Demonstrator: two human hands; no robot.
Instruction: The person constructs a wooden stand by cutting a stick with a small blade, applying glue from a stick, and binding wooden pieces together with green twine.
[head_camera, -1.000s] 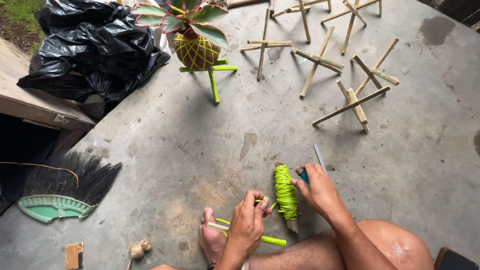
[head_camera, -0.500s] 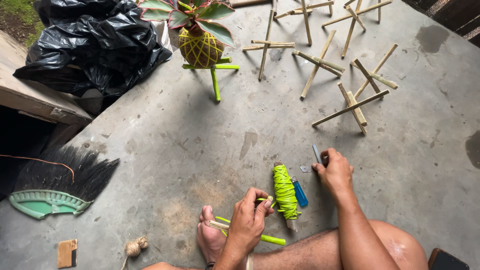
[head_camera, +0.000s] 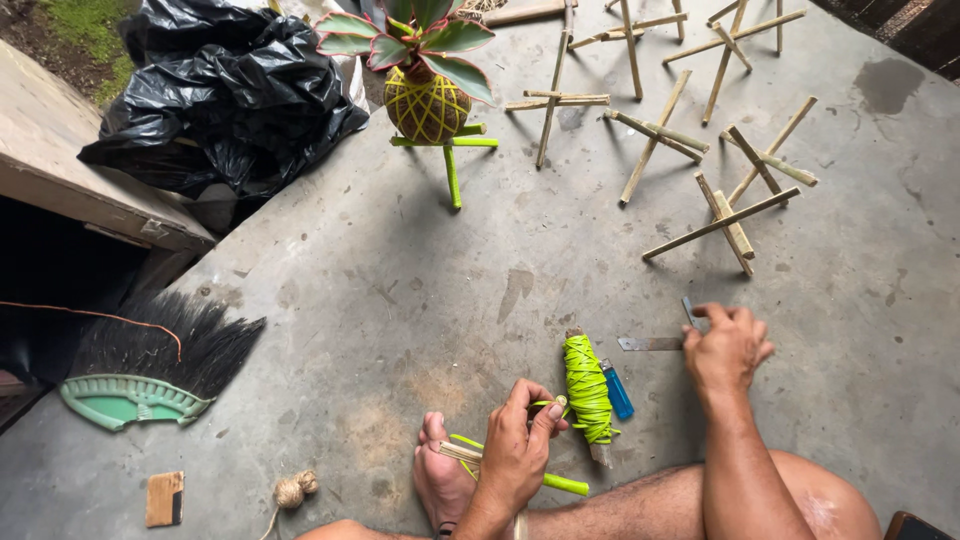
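On a stained concrete floor (head_camera: 400, 300), the left hand (head_camera: 520, 450) pinches a yellow-green cord end between fingertips, just beside the cord spool (head_camera: 588, 388) and a blue lighter (head_camera: 618, 389). The right hand (head_camera: 728, 345) closes over a scissors handle; the blades (head_camera: 650, 344) lie flat. The spool is tightly wound, neon green. Whether the cord runs to the sticks (head_camera: 500, 465) by the foot is unclear.

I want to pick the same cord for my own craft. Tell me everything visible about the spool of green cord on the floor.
The spool of green cord is bright lime string wound thickly around a stick whose ends poke out top and bottom. It lies roughly upright in the picture on the bare concrete floor, beside a blue lighter. A strand runs from it to the left hand, which pinches it.
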